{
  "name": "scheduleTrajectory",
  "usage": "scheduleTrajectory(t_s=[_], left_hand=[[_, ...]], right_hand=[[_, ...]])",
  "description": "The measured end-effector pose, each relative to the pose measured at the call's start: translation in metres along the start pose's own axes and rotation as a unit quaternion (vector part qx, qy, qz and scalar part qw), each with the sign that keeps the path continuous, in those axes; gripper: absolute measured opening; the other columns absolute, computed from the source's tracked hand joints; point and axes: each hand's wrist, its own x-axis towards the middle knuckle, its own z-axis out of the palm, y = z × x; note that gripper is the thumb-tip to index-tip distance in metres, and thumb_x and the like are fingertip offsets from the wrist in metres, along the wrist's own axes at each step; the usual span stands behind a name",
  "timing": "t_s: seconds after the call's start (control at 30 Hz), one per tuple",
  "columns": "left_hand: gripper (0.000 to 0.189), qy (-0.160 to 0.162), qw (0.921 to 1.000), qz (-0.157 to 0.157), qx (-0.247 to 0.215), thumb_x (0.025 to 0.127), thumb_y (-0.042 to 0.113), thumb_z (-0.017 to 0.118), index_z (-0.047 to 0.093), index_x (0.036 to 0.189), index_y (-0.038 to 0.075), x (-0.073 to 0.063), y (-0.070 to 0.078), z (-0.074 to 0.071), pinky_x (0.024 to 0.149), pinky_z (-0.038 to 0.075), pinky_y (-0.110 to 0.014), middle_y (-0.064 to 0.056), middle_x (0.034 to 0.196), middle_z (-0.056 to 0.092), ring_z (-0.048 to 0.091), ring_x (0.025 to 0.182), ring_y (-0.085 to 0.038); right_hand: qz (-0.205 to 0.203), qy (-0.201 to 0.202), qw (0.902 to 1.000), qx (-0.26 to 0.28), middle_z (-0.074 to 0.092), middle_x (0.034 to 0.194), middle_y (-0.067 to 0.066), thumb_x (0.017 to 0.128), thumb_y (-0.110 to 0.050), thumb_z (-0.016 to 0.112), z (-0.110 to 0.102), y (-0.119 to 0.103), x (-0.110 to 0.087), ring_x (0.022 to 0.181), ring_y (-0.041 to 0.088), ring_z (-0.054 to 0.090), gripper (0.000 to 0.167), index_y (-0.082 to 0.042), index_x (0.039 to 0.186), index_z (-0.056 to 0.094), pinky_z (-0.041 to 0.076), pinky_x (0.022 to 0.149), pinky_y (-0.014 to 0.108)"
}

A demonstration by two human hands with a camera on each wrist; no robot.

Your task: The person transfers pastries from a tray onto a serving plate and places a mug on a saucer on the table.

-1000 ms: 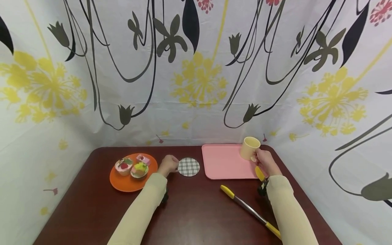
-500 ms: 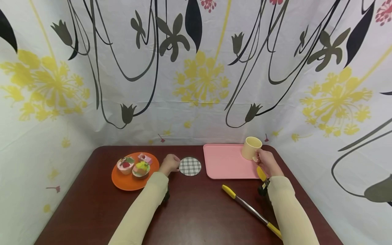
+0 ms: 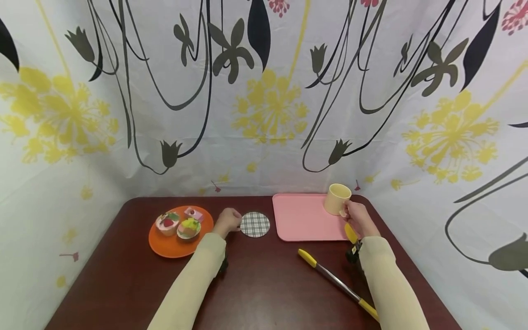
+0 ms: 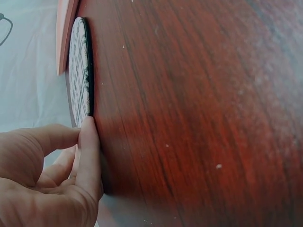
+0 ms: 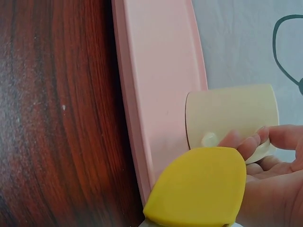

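My left hand (image 3: 228, 221) pinches the left edge of a round plaid coaster (image 3: 255, 224) lying on the dark wood table (image 3: 255, 284). In the left wrist view, thumb and fingertip meet at the near end of the coaster (image 4: 79, 75), which shows a dark rim. The handle of a cream mug (image 3: 336, 199) is gripped by my right hand (image 3: 360, 217). That mug is upright at the right end of a pink tray (image 3: 301, 220), and the right wrist view shows its base (image 5: 188, 118) against the tray surface. Fingers partly hide the handle.
Yellow-tipped metal tongs (image 3: 333, 279) lie spread in front of the tray, partly under the right forearm; one yellow tip (image 5: 199, 189) looms beside that wrist. An orange plate (image 3: 161, 245) with several toy cakes stands left. A patterned cloth (image 3: 264, 174) hangs behind the table.
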Motion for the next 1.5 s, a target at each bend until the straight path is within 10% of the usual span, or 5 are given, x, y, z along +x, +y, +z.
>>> scheduleTrajectory(t_s=[1.0, 1.5], left_hand=[[0.018, 0.009, 1.0000, 0.004, -0.001, 0.105, 0.005, 0.062, 0.068, 0.118, -0.007, -0.004, -0.006, 0.004, 0.076, 0.067, -0.032, -0.024, 0.125, 0.067, 0.069, 0.087, -0.025], [0.016, 0.010, 0.9998, 0.013, 0.011, 0.105, 0.007, 0.064, 0.068, 0.115, -0.005, -0.001, -0.008, 0.003, 0.078, 0.067, -0.034, -0.022, 0.121, 0.067, 0.069, 0.085, -0.024]], right_hand=[[-0.035, 0.007, 0.9990, -0.029, 0.047, 0.090, 0.004, 0.117, -0.033, 0.041, 0.003, -0.012, -0.013, 0.081, 0.017, 0.047, 0.037, -0.004, 0.097, 0.051, 0.054, 0.078, 0.029], [-0.070, -0.052, 0.9962, -0.011, 0.046, 0.094, 0.003, 0.117, -0.036, 0.045, 0.016, -0.027, -0.024, 0.086, 0.017, 0.046, 0.040, -0.002, 0.100, 0.055, 0.054, 0.081, 0.028]])
